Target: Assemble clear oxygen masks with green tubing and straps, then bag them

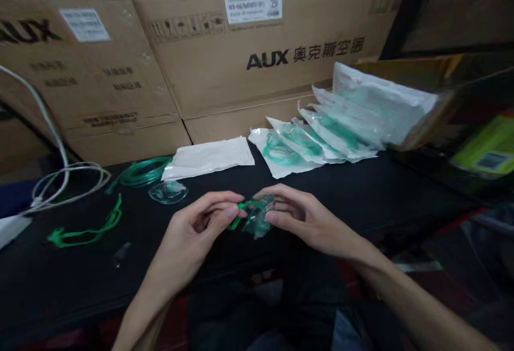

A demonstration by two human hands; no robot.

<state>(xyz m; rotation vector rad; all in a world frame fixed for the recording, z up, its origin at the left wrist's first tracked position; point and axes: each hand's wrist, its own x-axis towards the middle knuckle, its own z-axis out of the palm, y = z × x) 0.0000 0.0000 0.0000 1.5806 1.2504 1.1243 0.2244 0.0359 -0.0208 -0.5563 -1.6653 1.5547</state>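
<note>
My left hand [211, 217] pinches a bright green strap [234, 224] between thumb and fingertips near the table's front edge. My right hand [297, 214] is closed on a clear, green-tinted plastic piece [258, 223], possibly a small mask; fingers hide part of its shape. The strap reaches across to the plastic piece, but whether they are joined cannot be made out. Left of my hands, a second green strap [88, 237] lies loose on the black table [160, 265]. Beyond my left hand are a clear oval plastic piece [168, 192] and coiled green tubing [144, 172].
A white packet [209, 158] lies flat at the back. Several packets of green tubing [337, 128] lean in a row at right, by an opened carton [425, 120]. Large cardboard boxes [217, 83] stand behind. A white cable [60, 166] and small clear piece [121, 254] are left.
</note>
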